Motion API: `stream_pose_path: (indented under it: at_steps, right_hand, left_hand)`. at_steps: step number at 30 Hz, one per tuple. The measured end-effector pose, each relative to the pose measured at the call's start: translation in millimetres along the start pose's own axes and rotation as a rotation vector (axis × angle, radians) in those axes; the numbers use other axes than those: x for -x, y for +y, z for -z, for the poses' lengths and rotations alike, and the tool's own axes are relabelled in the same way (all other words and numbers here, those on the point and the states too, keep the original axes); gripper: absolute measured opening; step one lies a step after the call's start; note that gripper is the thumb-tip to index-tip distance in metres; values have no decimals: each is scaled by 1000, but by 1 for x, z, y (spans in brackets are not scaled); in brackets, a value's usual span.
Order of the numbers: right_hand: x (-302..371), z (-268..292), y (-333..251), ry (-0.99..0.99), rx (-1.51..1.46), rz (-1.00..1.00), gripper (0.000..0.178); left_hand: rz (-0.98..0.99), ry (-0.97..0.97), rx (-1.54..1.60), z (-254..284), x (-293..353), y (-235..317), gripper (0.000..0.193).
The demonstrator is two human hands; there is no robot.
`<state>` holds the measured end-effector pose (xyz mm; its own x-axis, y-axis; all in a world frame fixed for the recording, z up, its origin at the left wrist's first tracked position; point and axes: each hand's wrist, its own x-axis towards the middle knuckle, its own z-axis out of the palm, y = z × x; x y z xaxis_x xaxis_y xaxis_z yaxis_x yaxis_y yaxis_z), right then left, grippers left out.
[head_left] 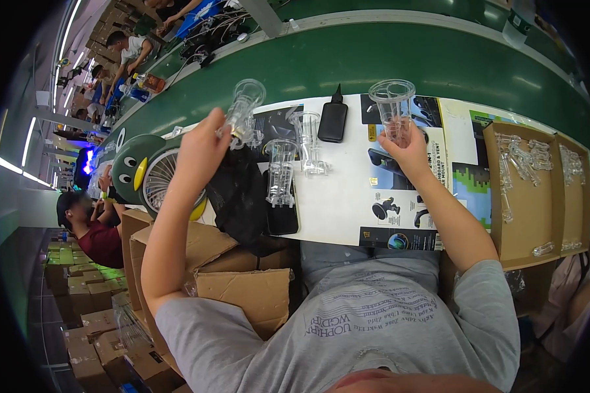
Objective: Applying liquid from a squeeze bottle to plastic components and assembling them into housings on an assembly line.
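My left hand (204, 141) grips a clear plastic flanged cylinder (248, 99), tilted, at the left of the work surface. On the right, a second clear flanged cylinder (392, 97) stands wide rim up, and my right hand (406, 145) is closed around its lower part. Between my hands are two more such clear parts: one (281, 167) over a dark phone (283, 221), another (309, 141) just beyond it. A black squeeze bottle (333, 122) with a pointed nozzle is at the middle back.
A shallow cardboard box (528, 216) with small clear pieces sits at the right. To the left are a penguin-shaped green fan (132, 160), a black bag (233, 203) and open cartons (242, 295). A green bench (347, 52) runs behind the printed sheets. Other people work at far left.
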<state>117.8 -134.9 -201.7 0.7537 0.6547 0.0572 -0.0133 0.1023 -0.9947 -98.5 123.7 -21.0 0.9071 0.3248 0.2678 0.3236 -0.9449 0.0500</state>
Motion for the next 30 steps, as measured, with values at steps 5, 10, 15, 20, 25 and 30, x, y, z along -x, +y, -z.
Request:
stream_pose_path:
  at_steps: [5,10,15,20,25,30]
  right_hand:
    - [1,-2,-5,-1,-29,39,35]
    - [2,-5,-6,14,-84,61,37]
    - [3,-7,-9,13,-85,42,37]
    - [2,-4,-4,19,-107,59,37]
    - [2,-5,-4,14,-94,59,37]
    - [3,-5,-7,16,-92,47,37]
  left_hand:
    - [-383,-22,-528,-51,-17,-8,22]
    - [-405,-55,-732,-82,-12,-8,15]
    - [-312,-221,-557,-62,9,0,29]
    - [-316,-286,-272,-39,15,46,26]
    - [-160,-461,-331,-67,26,63,50]
    - [-94,-480,-338,-76,24,53,54]
